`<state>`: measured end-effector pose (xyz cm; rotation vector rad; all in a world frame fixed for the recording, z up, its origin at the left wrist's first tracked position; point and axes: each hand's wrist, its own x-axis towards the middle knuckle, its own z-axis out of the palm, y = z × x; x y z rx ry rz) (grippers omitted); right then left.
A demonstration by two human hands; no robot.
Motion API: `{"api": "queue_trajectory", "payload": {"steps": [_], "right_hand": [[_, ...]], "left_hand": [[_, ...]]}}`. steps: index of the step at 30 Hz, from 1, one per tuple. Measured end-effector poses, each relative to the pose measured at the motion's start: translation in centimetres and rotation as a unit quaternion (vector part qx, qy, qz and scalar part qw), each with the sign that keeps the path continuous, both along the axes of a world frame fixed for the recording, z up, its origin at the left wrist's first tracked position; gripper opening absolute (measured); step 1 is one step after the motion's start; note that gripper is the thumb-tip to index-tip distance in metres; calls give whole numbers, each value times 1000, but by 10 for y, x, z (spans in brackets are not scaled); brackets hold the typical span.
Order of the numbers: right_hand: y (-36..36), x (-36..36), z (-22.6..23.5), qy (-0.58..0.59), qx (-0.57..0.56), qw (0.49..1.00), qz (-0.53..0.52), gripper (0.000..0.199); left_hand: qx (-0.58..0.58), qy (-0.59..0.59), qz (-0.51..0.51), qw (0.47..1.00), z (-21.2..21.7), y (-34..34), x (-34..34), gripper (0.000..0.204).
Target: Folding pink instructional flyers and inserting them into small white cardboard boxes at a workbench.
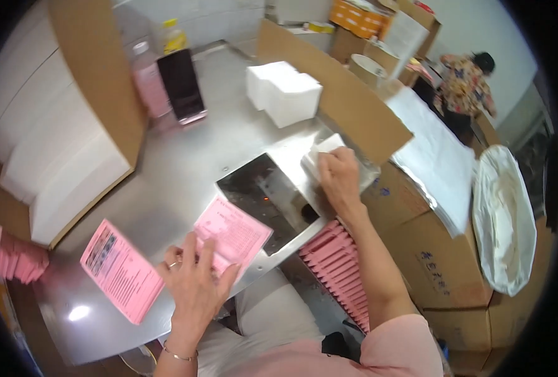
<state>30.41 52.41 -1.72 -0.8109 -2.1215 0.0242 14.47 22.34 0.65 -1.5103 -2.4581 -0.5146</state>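
My left hand (pixel 194 276) grips a pink printed leaflet (pixel 241 229) between thumb and fingers, near the table's front edge. The leaflet's far corner reaches over the rim of a dark rectangular opening (pixel 260 195) in the metal table. Left of that hand lies a stack of pink printed leaflets (pixel 122 270). Across the opening my right hand (pixel 340 176) is closed, its fingers bent down at a clear plastic container or wrap (pixel 310 160). A small white piece (pixel 330 143) shows just beyond its knuckles. What those fingers pinch is hidden.
White block-like stacks (pixel 285 94) stand farther back, near a cardboard flap (pixel 335 91). A phone (pixel 181 88) leans by a pink bottle (pixel 148 78). An open carton (pixel 97 81) holds white stacks at left. Pink bundles (pixel 338 267) sit below the table's edge. Another person (pixel 464 85) is at far right.
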Motion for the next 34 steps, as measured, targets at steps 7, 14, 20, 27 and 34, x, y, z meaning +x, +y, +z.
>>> {"api": "queue_trajectory", "payload": {"steps": [7,14,20,27,34], "right_hand": [[-15,5,8,-27,23,999,8,40],[-185,-32,0,-128,42,879,458,41],[-139,-109,-4,-124,4,960,253,24],[-86,-59,-11,-318,-136,926,149,14],[-32,-10,5,-224,-31,968,-113,42]], "left_hand": [[-4,-33,-86,996,-9,-5,-3,47],[69,-128,-85,986,6,-18,-14,65],[62,-158,-85,982,13,-8,3,63],[154,-177,-95,968,12,-60,-29,26],[-79,-129,230,961,10,-117,-87,36]]}}
